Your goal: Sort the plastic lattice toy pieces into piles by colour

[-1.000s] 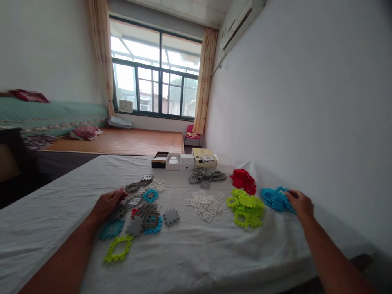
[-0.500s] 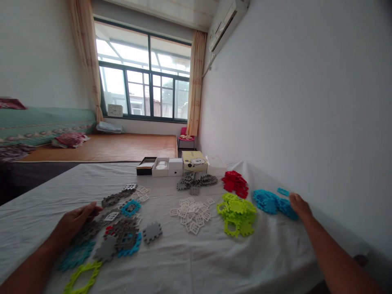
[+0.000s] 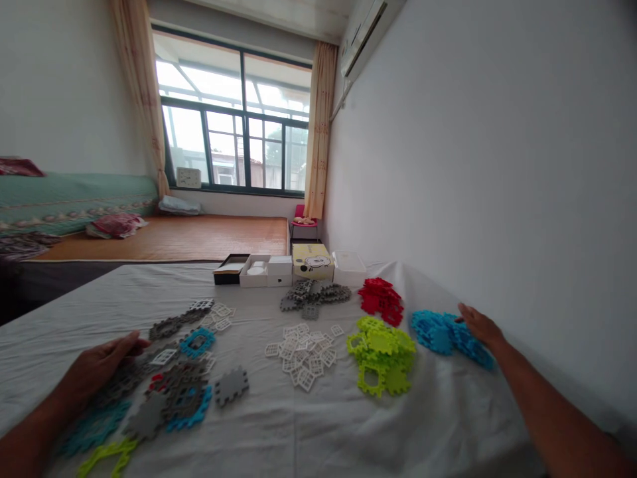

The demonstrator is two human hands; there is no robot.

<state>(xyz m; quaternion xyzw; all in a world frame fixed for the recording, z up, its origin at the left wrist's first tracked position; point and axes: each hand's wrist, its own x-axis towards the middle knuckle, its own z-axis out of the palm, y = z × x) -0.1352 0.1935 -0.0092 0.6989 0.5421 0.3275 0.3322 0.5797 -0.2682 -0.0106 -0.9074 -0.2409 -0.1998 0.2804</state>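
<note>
My left hand (image 3: 102,362) lies over dark grey interlocking tiles (image 3: 117,384) at the left of the table, its fingers stretched out. About it are a blue square frame (image 3: 198,342), a plain grey tile (image 3: 148,415), white lattice pieces (image 3: 219,315) and a lime-green frame (image 3: 107,457). My right hand (image 3: 482,326) is at the far end of the blue tile pile (image 3: 440,332), fingers apart over its right side. No piece shows in that hand. Left of the blue pile sit a lime-green pile (image 3: 383,352) and a red pile (image 3: 381,300).
White lattice pieces (image 3: 303,355) are heaped mid-table, with a grey tile pile (image 3: 313,295) behind. A single grey tile (image 3: 231,386) lies apart. Along the back edge stand a black box (image 3: 226,273), white boxes (image 3: 349,267) and a yellow box (image 3: 312,260). A wall (image 3: 472,166) borders the right.
The blue piece that was in my right hand has been let go; the hand has moved slightly left over the blue pile. The view has shifted a little, and my left hand stays over the grey tiles.
</note>
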